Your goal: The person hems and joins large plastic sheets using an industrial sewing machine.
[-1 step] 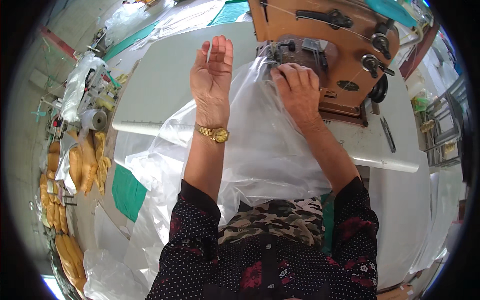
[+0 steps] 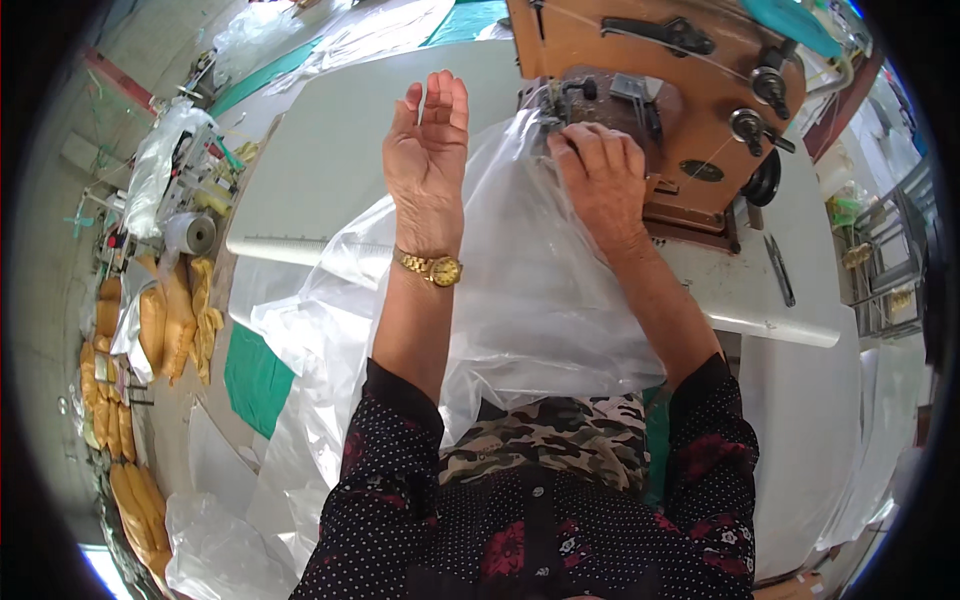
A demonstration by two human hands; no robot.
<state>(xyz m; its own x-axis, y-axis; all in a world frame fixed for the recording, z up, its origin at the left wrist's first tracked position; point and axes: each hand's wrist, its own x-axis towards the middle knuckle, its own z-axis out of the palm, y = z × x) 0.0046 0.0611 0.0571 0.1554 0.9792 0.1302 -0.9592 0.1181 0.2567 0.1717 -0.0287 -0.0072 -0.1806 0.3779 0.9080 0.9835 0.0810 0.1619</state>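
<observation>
A large sheet of clear plastic (image 2: 540, 300) is spread over the white desk (image 2: 320, 170) and hangs down into the lap. The right hand (image 2: 600, 180) is laid flat on the plastic just beside the needle of the brown sewing machine (image 2: 690, 90), its fingers (image 2: 585, 140) pressed together and holding the sheet down. The left hand (image 2: 428, 150) is raised on edge at the plastic's left side, fingers straight and close together, nothing pinched. A gold watch (image 2: 438, 268) is worn on the left wrist. Scissors (image 2: 779, 268) lie on the desk at the right.
</observation>
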